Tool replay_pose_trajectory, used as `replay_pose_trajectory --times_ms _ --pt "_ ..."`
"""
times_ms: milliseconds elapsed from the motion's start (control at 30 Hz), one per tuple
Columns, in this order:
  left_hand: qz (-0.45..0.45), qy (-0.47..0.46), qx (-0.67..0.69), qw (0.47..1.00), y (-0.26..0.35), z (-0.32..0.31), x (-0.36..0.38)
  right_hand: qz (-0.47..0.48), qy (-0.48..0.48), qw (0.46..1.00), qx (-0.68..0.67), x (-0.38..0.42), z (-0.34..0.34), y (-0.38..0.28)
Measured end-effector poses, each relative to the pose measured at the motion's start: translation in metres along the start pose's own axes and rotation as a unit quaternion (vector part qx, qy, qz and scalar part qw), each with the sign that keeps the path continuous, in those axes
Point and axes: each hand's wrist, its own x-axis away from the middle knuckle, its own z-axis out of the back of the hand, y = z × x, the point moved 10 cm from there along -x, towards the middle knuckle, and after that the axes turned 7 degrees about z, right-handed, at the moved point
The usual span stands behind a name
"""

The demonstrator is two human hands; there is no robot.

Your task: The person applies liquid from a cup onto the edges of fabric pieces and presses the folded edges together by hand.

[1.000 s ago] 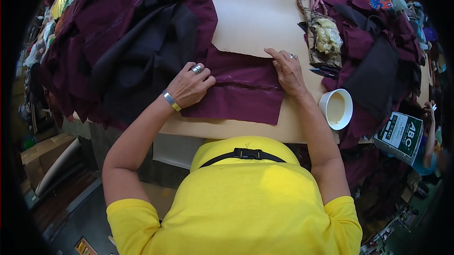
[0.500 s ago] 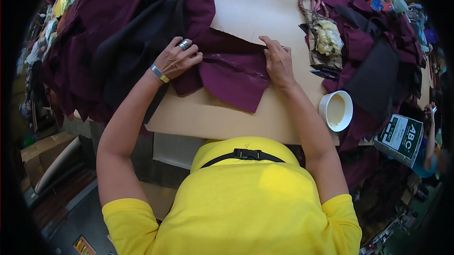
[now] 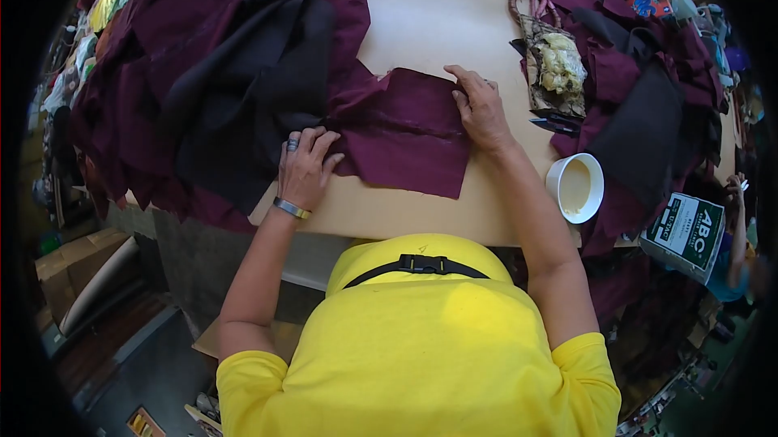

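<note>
A maroon cloth panel (image 3: 413, 133) lies fairly flat on the table, with a pale-marked seam running across it. At its lower left edge, my left hand (image 3: 306, 168) has its fingers bent onto the cloth, gripping it beside the dark lining. My right hand (image 3: 484, 111) rests at the panel's right edge, thumb and forefinger apart, and touches the cloth's upper right corner area. Leftward the panel runs into a large heap of maroon cloth (image 3: 203, 7) with black fabric (image 3: 243, 104) on top.
A white bowl of pale paste (image 3: 576, 187) stands near the right edge of the tan table (image 3: 421, 15). Beyond it are a pad with a yellowish lump (image 3: 562, 64), a pen (image 3: 555, 125) and more maroon cloth (image 3: 612, 72). A green-and-white box (image 3: 685, 234) sits at right, near another person's arm.
My left hand has moved down toward the table's front edge. The panel's raised upper part now lies flatter, spread out to the right. My right hand has barely moved.
</note>
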Motion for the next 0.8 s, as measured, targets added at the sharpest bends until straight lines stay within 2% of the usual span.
replay_pose_trajectory --times_ms 100,200,233,333,467,600,733,800 --pt "-0.049 -0.003 -0.017 0.999 -0.012 -0.008 -0.001 -0.001 -0.002 1.000 -0.013 0.001 -0.002 0.001" --pt "-0.104 -0.033 -0.107 0.988 -0.025 -0.004 -0.006 0.004 -0.015 1.000 -0.009 0.006 -0.006 -0.005" --pt "-0.157 0.031 -0.110 0.981 -0.019 0.008 -0.006 0.010 -0.020 1.000 -0.005 0.007 -0.007 -0.008" --pt "-0.147 -0.007 -0.130 0.981 -0.019 0.017 -0.004 0.005 0.002 1.000 -0.017 0.009 -0.003 -0.009" --pt "-0.138 -0.013 -0.132 0.982 -0.013 0.031 0.009 0.002 0.005 1.000 -0.021 0.010 0.001 -0.008" --pt "-0.108 0.028 -0.013 0.994 0.026 0.029 -0.004 0.002 -0.018 1.000 -0.020 0.010 -0.002 -0.011" --pt "-0.145 0.065 0.033 0.987 0.058 0.016 -0.022 -0.009 -0.060 0.998 -0.029 0.011 -0.004 -0.008" --pt "-0.165 0.052 0.080 0.982 0.082 0.008 -0.025 -0.031 -0.046 0.998 -0.016 0.014 0.002 -0.006"
